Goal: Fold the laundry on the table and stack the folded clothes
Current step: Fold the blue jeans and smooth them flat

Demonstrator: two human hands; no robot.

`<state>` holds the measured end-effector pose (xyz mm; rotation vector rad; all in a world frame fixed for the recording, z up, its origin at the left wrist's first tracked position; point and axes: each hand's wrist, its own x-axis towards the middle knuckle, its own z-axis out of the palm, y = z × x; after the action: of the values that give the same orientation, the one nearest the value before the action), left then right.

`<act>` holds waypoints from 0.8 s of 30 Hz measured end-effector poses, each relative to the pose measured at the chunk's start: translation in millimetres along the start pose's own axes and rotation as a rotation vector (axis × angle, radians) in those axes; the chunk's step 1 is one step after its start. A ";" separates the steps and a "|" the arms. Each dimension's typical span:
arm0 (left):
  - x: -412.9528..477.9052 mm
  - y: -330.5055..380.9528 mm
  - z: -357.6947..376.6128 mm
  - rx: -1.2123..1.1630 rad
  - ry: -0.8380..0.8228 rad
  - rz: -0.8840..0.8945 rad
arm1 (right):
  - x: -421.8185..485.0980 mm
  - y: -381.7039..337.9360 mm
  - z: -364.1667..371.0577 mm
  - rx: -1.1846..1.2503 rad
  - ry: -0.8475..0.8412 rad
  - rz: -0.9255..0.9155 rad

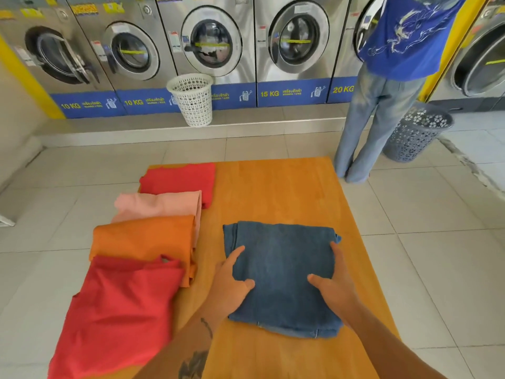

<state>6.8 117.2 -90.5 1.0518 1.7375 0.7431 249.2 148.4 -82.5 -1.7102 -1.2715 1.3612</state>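
A folded blue denim garment (281, 258) lies in the middle of the wooden table (273, 187). My left hand (231, 285) grips its left edge, thumb on top and fingers along the side. My right hand (334, 285) holds its right edge the same way. Along the table's left side lies a row of clothes: a red shirt (117, 315) nearest, partly hanging over the edge, then an orange piece (144, 237), a pink piece (161, 203) and a folded red piece (180, 179) farthest.
Beyond the table stands a row of washing machines (213, 47). A white basket (192, 98) sits on the ledge in front of them. A person in a blue shirt and jeans (379, 105) stands at the far right beside a grey basket (415, 132). Tiled floor surrounds the table.
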 end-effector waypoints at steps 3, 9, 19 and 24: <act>14.5 7.8 2.3 -0.023 -0.013 0.058 | 15.8 -10.5 4.0 -0.083 0.036 -0.029; 74.7 60.9 -10.4 -0.053 0.023 0.193 | 83.5 -69.3 9.6 -0.254 0.120 -0.177; 191.0 123.5 -17.1 -0.040 0.131 0.323 | 223.4 -137.0 0.8 -0.510 0.189 -0.277; 232.4 117.3 -0.3 0.056 0.107 0.296 | 266.1 -129.1 3.5 -0.628 0.185 -0.258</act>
<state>0.5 377.4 -87.1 1.3481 1.7201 0.9541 209.6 441.2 -68.9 -1.9191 -1.8578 0.6670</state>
